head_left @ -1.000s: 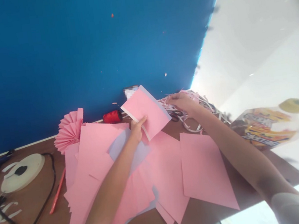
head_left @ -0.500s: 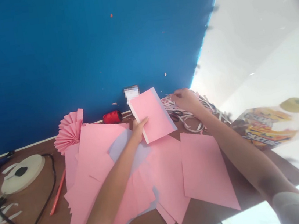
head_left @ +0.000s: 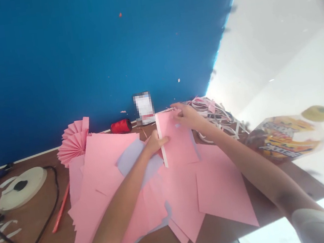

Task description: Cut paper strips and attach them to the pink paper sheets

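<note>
My left hand [head_left: 154, 143] grips a folded-looking pink paper [head_left: 177, 147] by its left side, thumb on the front face. A white strip [head_left: 162, 149] runs down that left edge, and a pale lilac edge shows along the right. At the paper's upper right, my right hand [head_left: 190, 116] reaches over with fingers curved and apart; whether the fingertips touch it is hard to tell. Underneath lie several overlapping pink sheets [head_left: 106, 157], some showing a lilac side. A pleated pink paper fan [head_left: 74, 144] stands at their left.
Tangled white and pink strips [head_left: 218, 113] are heaped behind my right hand. A red thread spool [head_left: 121, 126] and a blurred white card [head_left: 144, 108] sit by the blue wall. Leftward are a white tape roll [head_left: 23, 188], black cable [head_left: 44, 230] and red stick [head_left: 61, 208]; rightward, a printed bag [head_left: 290, 135].
My right hand has come left from the strip pile to the paper's top. The paper in my left hand has moved right and down and turned more upright.
</note>
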A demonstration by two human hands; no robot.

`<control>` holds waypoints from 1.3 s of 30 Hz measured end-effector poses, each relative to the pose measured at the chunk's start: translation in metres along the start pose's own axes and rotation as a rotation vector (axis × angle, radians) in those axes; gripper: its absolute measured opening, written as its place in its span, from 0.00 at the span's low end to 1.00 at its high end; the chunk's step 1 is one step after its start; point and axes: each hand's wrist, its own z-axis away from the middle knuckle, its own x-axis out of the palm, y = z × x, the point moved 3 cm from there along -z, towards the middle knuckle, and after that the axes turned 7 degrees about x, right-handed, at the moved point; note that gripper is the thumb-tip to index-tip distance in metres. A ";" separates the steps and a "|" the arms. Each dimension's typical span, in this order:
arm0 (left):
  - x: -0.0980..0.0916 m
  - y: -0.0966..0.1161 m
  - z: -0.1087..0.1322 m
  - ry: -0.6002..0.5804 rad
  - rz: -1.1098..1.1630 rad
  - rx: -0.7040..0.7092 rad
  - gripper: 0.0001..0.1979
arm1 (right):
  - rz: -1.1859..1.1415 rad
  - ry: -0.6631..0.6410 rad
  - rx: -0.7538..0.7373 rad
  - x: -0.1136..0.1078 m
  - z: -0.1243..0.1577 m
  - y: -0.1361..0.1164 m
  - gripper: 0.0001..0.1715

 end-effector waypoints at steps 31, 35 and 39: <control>-0.002 -0.002 -0.020 0.035 -0.171 0.234 0.14 | 0.199 -0.079 -0.204 0.051 -0.001 0.009 0.10; -0.004 -0.005 -0.019 0.082 -0.226 0.197 0.13 | 0.189 -0.041 -0.134 0.054 -0.004 0.017 0.13; -0.008 -0.005 -0.017 0.204 -0.286 0.167 0.07 | 0.174 0.132 -0.144 0.039 -0.002 0.010 0.13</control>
